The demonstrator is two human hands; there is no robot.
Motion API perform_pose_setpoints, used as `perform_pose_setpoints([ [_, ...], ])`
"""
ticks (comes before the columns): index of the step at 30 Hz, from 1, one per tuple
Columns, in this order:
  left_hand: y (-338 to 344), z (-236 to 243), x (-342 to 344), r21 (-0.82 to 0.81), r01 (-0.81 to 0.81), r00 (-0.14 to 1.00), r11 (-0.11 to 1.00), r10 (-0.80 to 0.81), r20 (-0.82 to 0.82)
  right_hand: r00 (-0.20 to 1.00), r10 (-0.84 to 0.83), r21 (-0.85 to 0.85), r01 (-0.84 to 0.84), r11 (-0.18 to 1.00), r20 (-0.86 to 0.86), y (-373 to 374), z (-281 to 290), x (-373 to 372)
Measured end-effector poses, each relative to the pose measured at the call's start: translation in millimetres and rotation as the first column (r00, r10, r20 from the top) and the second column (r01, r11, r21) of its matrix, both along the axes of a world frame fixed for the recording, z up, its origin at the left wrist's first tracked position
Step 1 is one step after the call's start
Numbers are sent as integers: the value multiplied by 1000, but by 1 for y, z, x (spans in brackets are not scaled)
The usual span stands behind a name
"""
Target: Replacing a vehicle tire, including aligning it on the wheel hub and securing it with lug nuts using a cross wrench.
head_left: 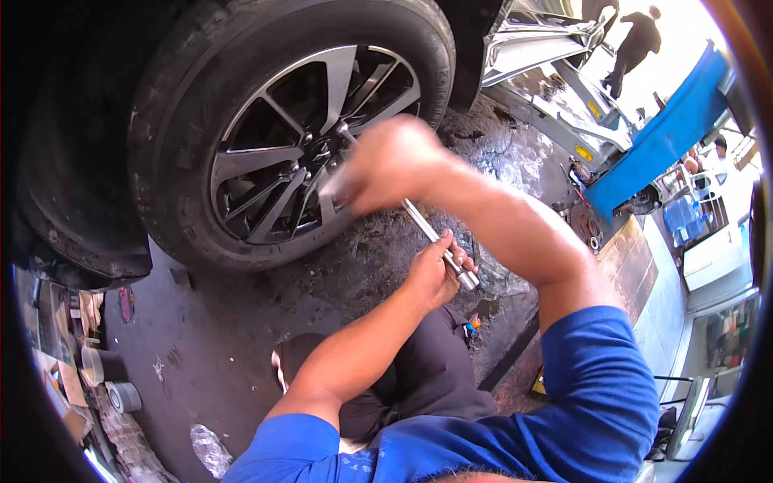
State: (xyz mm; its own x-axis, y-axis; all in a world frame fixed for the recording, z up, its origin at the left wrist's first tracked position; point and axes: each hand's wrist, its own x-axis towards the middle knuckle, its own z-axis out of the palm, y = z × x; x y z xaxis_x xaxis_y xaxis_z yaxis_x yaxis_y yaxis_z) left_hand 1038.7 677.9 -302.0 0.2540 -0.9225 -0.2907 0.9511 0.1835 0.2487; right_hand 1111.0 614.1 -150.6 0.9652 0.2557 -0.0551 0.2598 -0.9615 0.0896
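A car wheel with a black tyre (173, 173) and a black-and-silver alloy rim (256, 161) fills the upper left. My right hand (394, 165), blurred by motion, is in front of the rim's right side, close to the hub. It looks closed, and a short metal rod end (345, 131) shows beside it near the lug nuts. A pale metallic smear lies at its lower edge; what the fingers hold is too blurred to name. Lower down, above my knee, my left hand (439, 271) is wrapped round a silver metal bar with a socket-like end (420, 221), held aslant.
A blue lift post (668, 133) and its grey arm (564, 121) stand at the right. On the stained floor (217, 322) lie a tape roll (125, 397) and crumpled clear plastic (209, 451). A person in dark clothes (634, 48) is far off.
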Motion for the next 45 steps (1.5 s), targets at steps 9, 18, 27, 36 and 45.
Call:
perform_pose_setpoints([
  [9,-4,10,50,-25,-144,990,989,144,-4,587,-635,310,807,502,-502,-95,-264,-146],
  [18,-4,12,57,-74,-161,987,984,159,-30,626,-755,773,571,276,-192,-84,-132,-95],
  [27,5,26,2,305,-348,923,887,265,280,799,-562,831,152,536,216,-28,-57,-69],
  [36,43,40,23,205,-362,921,909,315,229,851,-392,669,67,740,349,18,-20,-39],
  [45,53,0,-2,68,27,999,997,-29,38,954,278,139,-292,946,112,36,-42,20],
])
